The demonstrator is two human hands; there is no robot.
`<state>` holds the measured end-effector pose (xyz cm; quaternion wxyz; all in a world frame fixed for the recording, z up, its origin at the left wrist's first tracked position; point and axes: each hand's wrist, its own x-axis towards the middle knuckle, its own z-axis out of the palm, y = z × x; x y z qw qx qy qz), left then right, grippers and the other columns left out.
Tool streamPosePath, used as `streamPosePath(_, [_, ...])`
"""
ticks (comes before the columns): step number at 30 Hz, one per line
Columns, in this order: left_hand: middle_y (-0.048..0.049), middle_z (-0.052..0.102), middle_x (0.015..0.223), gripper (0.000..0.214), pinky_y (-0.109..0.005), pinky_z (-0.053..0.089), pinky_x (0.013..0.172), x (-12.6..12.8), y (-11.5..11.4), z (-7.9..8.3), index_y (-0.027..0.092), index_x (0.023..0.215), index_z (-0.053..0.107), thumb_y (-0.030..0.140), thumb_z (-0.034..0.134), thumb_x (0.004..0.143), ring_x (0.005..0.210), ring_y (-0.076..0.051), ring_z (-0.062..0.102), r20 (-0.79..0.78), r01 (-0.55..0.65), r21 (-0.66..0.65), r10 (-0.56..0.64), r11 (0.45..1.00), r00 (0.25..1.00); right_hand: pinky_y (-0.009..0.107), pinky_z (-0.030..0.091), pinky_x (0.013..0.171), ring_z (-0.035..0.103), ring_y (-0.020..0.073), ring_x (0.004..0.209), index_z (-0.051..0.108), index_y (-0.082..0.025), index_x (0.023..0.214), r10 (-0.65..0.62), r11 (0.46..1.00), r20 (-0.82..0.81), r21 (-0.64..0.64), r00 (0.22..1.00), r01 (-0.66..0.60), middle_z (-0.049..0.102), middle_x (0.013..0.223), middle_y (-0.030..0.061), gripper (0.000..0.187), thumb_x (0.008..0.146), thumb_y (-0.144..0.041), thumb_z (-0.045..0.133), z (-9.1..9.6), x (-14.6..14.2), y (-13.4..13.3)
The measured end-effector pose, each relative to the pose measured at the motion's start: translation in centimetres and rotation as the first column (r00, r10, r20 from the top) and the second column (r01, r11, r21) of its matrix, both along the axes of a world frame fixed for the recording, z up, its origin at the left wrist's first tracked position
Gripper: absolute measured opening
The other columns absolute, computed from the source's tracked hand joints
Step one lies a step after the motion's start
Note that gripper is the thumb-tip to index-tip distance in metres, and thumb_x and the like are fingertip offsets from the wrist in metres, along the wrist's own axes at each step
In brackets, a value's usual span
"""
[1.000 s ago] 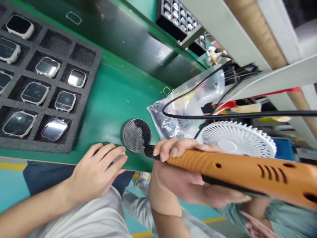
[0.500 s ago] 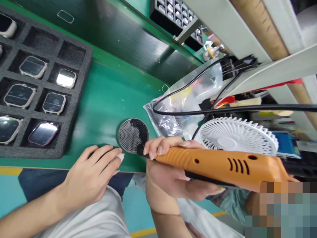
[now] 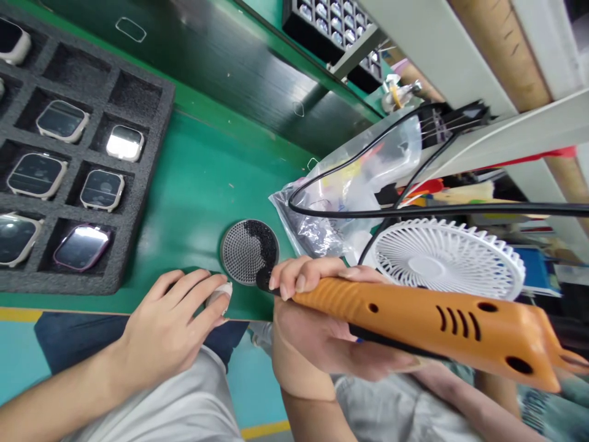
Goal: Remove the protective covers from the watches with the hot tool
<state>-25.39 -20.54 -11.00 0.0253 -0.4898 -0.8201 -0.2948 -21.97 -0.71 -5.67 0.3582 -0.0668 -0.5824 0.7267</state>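
Note:
My right hand [image 3: 317,319] is wrapped around an orange handheld tool [image 3: 400,313] with slotted vents and a black nose. The tool lies across the view, its nose reaching the edge of a round disc [image 3: 242,252] on the bench. This disc has a grey perforated face with a patch of black grains on its right side. To the left, my left hand [image 3: 170,319] rests at the bench edge, fingers curled. Between its index finger and thumb shows a small white piece [image 3: 219,293], mostly covered, so I cannot tell its kind.
A dark foam tray [image 3: 151,153] holding several watches [image 3: 63,121] stands at the left. Behind the tool are a clear plastic bag [image 3: 331,202], a white fan [image 3: 451,258] and a looping black cable [image 3: 414,212]. Another person's arm [image 3: 464,393] is at the lower right.
The orange tool's rear end has shifted right and slightly down, showing more of it. A little more of the white piece shows in my left hand. The view has shifted slightly.

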Motion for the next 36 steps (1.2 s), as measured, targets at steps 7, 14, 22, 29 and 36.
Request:
streamPosePath(7, [-0.0042, 0.064, 0.15, 0.034, -0.05, 0.042, 0.102, 0.2, -0.5, -0.4, 0.019, 0.129, 0.069, 0.016, 0.056, 0.098, 0.131, -0.031, 0.059, 0.017, 0.035, -0.017, -0.035, 0.999, 0.999, 0.038, 0.05, 0.053, 0.057, 0.0169, 0.061, 0.061, -0.03, 0.112, 0.02, 1.0, 0.033, 0.005, 0.999, -0.02, 0.061, 0.082, -0.0012, 0.054, 0.091, -0.076, 0.045, 0.2, 0.2, 0.1])
streamPosePath(14, [-0.0041, 0.071, 0.137, 0.023, -0.046, 0.045, 0.098, 0.0, 0.0, -0.2, 0.026, 0.123, 0.073, 0.026, 0.064, 0.101, 0.123, -0.028, 0.065, -0.03, 0.002, 0.005, -0.001, 1.0, 1.0, 0.038, 0.05, 0.053, 0.055, 0.0163, 0.061, 0.061, -0.03, 0.112, -0.023, 1.0, 0.056, 0.014, 0.998, 0.023, 0.059, 0.082, -0.0017, 0.054, 0.089, -0.078, 0.05, 0.9, 0.2, -0.4])
streamPosePath(22, [-0.0042, 0.072, 0.131, 0.023, -0.045, 0.043, 0.097, 0.0, 0.3, 0.0, 0.026, 0.122, 0.072, 0.037, 0.067, 0.102, 0.118, -0.026, 0.065, 0.006, -0.012, 0.022, 0.012, 1.0, 1.0, 0.043, 0.056, 0.06, 0.061, 0.0186, 0.065, 0.064, -0.027, 0.115, 0.038, 0.993, 0.15, 0.104, 0.988, -0.054, 0.062, 0.083, -0.0004, 0.045, 0.097, -0.067, 0.052, 4.3, 1.3, -1.3])
streamPosePath(29, [-0.0035, 0.072, 0.132, 0.022, -0.045, 0.041, 0.098, 0.0, 0.4, -0.1, 0.026, 0.122, 0.071, 0.035, 0.065, 0.103, 0.121, -0.026, 0.063, 0.026, -0.018, 0.02, 0.018, 1.0, 1.0, 0.047, 0.057, 0.06, 0.063, 0.0192, 0.066, 0.06, -0.028, 0.116, 0.058, 0.996, 0.168, 0.057, 0.984, -0.068, 0.061, 0.083, -0.0012, 0.045, 0.095, -0.067, 0.056, 2.6, 1.6, -2.3])
streamPosePath(36, [-0.0035, 0.072, 0.131, 0.021, -0.044, 0.042, 0.098, 0.1, 0.4, -0.2, 0.025, 0.12, 0.071, 0.035, 0.066, 0.102, 0.122, -0.025, 0.063, 0.038, -0.027, 0.028, 0.026, 0.999, 0.999, 0.048, 0.057, 0.055, 0.064, 0.0196, 0.063, 0.059, -0.027, 0.114, 0.042, 0.995, 0.168, 0.086, 0.985, -0.056, 0.062, 0.08, -0.0004, 0.047, 0.1, -0.069, 0.041, 1.9, 1.6, -2.5])
